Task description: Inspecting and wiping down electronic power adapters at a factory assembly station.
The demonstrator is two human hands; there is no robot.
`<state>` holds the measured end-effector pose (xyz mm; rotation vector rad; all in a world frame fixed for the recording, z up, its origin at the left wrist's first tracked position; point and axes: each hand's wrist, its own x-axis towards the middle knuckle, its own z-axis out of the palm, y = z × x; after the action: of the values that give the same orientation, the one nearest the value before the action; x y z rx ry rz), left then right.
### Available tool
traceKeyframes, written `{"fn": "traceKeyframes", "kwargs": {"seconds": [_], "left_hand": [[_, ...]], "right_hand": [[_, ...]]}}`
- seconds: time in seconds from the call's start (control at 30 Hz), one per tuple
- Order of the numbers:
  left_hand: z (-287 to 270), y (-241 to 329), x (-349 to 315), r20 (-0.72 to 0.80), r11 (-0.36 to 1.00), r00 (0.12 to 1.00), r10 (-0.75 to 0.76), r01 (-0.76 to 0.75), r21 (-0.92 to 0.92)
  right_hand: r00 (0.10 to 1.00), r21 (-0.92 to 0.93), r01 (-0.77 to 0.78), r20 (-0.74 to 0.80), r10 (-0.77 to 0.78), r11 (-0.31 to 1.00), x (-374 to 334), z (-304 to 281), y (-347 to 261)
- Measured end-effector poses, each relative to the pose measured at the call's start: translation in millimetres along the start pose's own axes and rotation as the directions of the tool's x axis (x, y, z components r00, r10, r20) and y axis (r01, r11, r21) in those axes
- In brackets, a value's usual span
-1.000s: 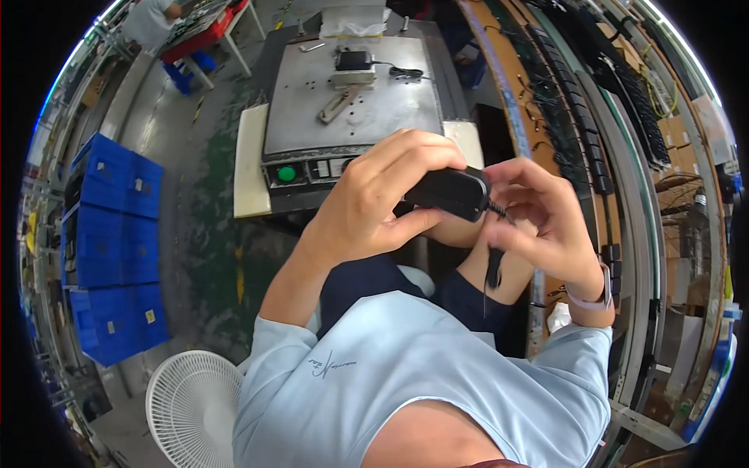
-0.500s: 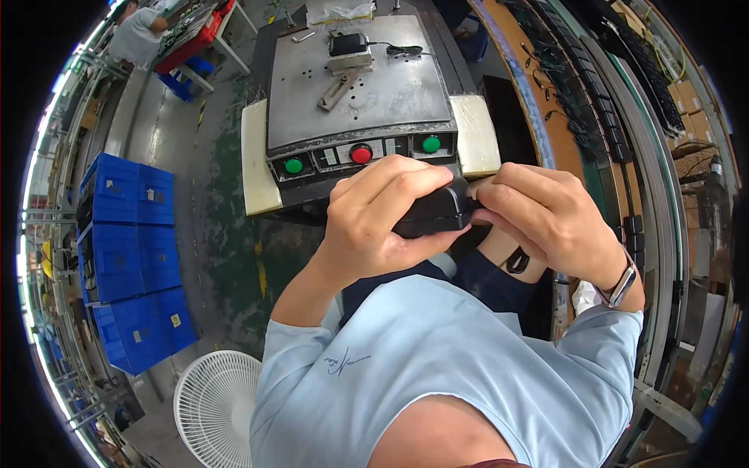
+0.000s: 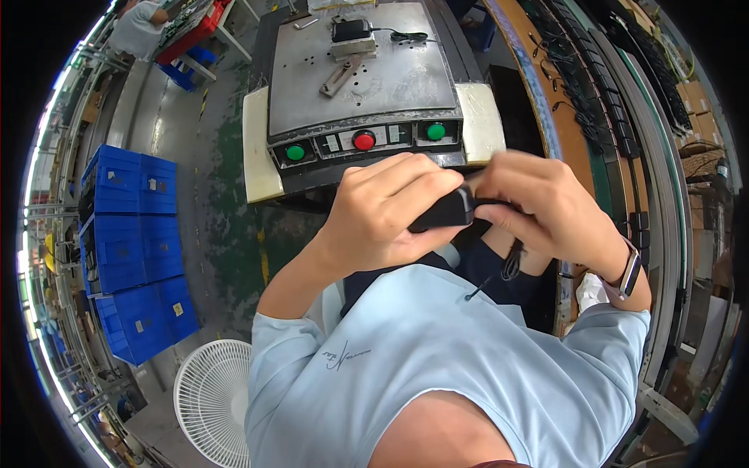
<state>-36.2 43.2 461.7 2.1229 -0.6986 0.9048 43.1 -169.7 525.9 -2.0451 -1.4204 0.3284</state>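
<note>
My left hand (image 3: 382, 207) is wrapped round a black power adapter (image 3: 445, 213), held in front of my chest. At the adapter's right end, the fingers of my right hand (image 3: 538, 199) pinch its black cable (image 3: 510, 265), close to where it leaves the housing. Below that hand the cable hangs in a bundle, with a thin plug end stretching over my shirt. Beyond my hands, a second black adapter (image 3: 351, 30) rests on a metal block on the machine's steel top (image 3: 413, 70), its coiled cord (image 3: 409, 37) lying to the right.
The machine's front carries two green buttons (image 3: 435, 131) and a red button (image 3: 363, 140), between cream pads (image 3: 480, 121). Blue bins (image 3: 140, 249) are stacked at left, near a white fan (image 3: 214, 402). On the right, a bench (image 3: 573, 117) holds several adapters and cords. A person (image 3: 136, 31) is at the far left.
My right hand has shifted slightly and its fingers are blurred by motion. The cable bundle has swung into fuller view, its end now over my shirt. The adapter has turned a little.
</note>
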Motion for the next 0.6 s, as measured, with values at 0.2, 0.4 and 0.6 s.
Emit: {"fn": "traceKeyframes", "kwargs": {"seconds": [0.2, 0.4, 0.6], "left_hand": [[7.4, 8.4, 13.9, -0.199, 0.963, 0.966, -0.164, 0.112, -0.247], [18.6, -3.9, 1.1, -0.461, 0.944, 0.871, -0.167, 0.006, -0.331], [19.0, -3.7, -6.2, -0.27, 0.781, 0.767, -0.581, 0.433, -0.451]], "right_hand": [[0.953, -0.083, 0.098, -0.281, -0.117, 0.992, 14.3, 30.5, -4.0], [0.955, 0.356, 0.141, -0.293, -0.033, 0.924, 23.8, 71.4, 18.2], [0.994, 0.796, 0.065, -0.102, 0.029, 0.602, 34.8, 87.0, 37.8]]}}
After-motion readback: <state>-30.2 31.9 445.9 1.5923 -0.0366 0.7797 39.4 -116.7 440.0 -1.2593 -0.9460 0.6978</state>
